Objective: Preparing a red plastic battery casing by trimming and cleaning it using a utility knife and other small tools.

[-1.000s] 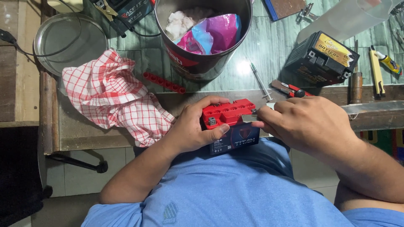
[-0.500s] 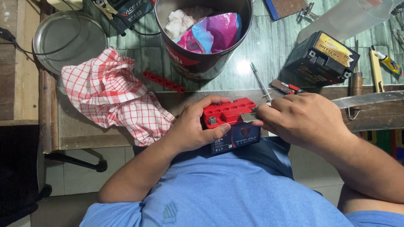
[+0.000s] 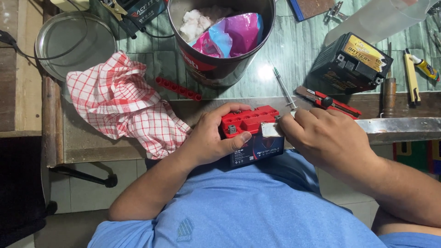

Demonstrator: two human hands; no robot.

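Little shifted: red-topped battery [image 3: 250, 133] between both hands, long axis left-right.

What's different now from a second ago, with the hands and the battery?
Little has changed. The right hand has shifted slightly left along the red-topped battery, its fingertips now pinching a silvery strip at the top's right edge. The left hand still grips the battery's left end against the body. The checked cloth, syringe, bucket and black battery lie as before.
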